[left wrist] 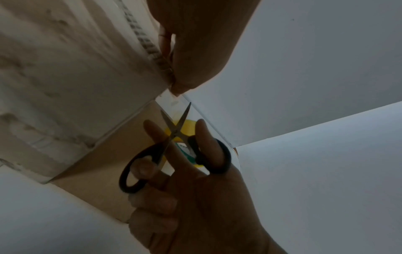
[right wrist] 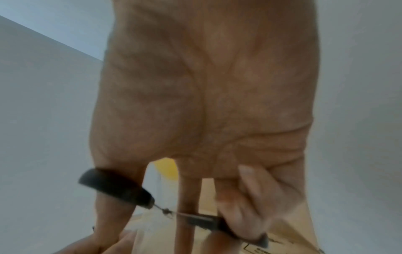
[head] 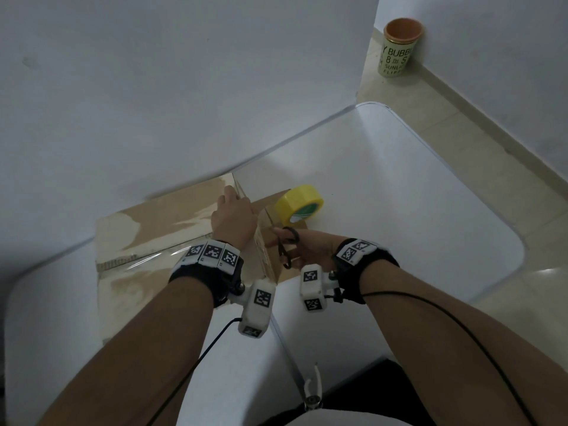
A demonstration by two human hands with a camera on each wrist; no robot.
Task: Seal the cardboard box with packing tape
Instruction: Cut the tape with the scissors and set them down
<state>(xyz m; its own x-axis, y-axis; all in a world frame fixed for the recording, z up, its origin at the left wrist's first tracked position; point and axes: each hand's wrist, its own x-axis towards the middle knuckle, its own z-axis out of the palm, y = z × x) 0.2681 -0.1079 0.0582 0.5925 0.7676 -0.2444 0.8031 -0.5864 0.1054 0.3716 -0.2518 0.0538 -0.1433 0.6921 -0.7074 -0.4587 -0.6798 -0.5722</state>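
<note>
Right hand (left wrist: 195,197) with thumb and fingers curled through the loops of black-handled steel scissors (left wrist: 174,147), blades parted. Left hand (head: 235,215) pinching clear packing tape (left wrist: 172,101) at the corner of the brown cardboard box (head: 153,229). Box on the white worktop (head: 399,195). Yellow tape roll (head: 298,204) just beyond the box, behind the scissors. Green printed cup (head: 399,47) on the floor, far beyond the box.

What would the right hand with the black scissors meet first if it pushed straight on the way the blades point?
Probably the clear tape strip stretched off the brown cardboard box, just ahead of the open black-handled scissors in the right hand. The yellow tape roll lies beyond; depth is unclear.
</note>
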